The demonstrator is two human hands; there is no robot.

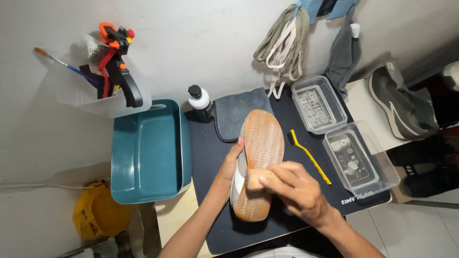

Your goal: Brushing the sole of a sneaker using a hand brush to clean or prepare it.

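shoe: a sneaker (260, 143) is lying sole-up on the dark mat, its tan rubber outsole ribbed with a fine wavy tread, a strip of pale grey and white upper showing along its left edge.
sponge: a small tan block (256, 178), soft-edged and close in colour to the sole, is pressing against the tread near the heel end.
right hand: the right hand (297, 187) is lying over the sole, its fingers (279, 173) clamped together on the sponge.
left hand: the left hand (230, 165) is cupping the shoe's left side, fingers curled round the edge of the upper and gripping it.
mat: a smooth black rectangular mat (210, 157) is covering the pale bench (174, 215) under the shoe.
brush: a thin yellow plastic brush (308, 155) with a short dark bristle head is lying just right of the shoe.
cloth: a folded grey microfibre cloth (234, 112) is sitting under the toe end.
bottle: a white bottle (200, 101) with a round black cap is standing beside the cloth.
basin: a deep teal plastic basin (148, 153) with rounded corners is sitting to the left.
trays: two clear rectangular plastic trays (318, 102) (359, 157) are lying to the right, wet and foamy inside.
second shoe: a grey sneaker (401, 105) is resting at the far right.
laces: looped olive and white laces (283, 43) are hanging on the wall.
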